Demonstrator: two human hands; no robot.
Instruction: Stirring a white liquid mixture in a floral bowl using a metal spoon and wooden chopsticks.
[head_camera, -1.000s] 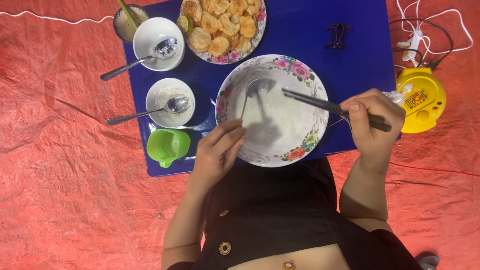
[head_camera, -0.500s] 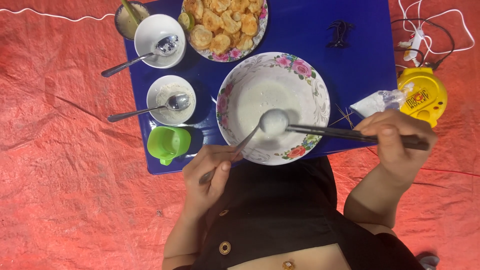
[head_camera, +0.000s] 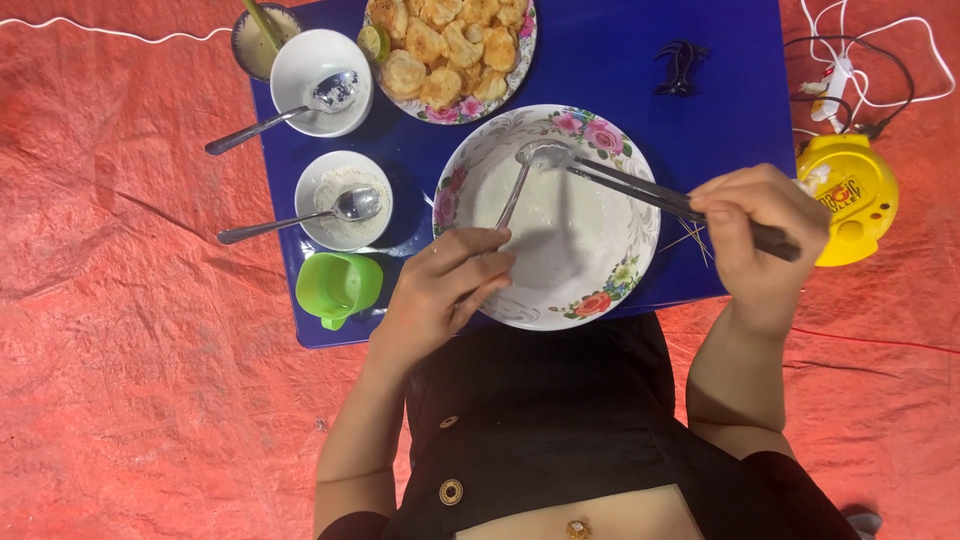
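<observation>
Left hand (head_camera: 440, 290) is curled around the handle of a metal spoon (head_camera: 522, 180), fingers closed on it at the near rim of the big flowered bowl (head_camera: 640, 215), and the spoon's head reaches up to the far side of the bowl. Right hand (head_camera: 755, 245) is clenched on a pair of dark chopsticks (head_camera: 650, 195), which slant across the bowl so their tips meet the spoon's head right up near the far rim. Inside the bowl there's a thin white batter (head_camera: 560, 235) coating the bottom. The bowl sits on a blue tray-table (head_camera: 620, 70), close to its near edge. To the left of it, a small white bowl of flour (head_camera: 322, 190) with a spoon lying in it, and just below that a green cup (head_camera: 338, 287). Further back, another white bowl (head_camera: 300, 65) with its own spoon, and a flowered plate of fried golden pieces (head_camera: 450, 50). Off the table's right edge, a yellow round appliance (head_camera: 855, 205) rests on the red mat (head_camera: 130, 350), just beside the right hand.
</observation>
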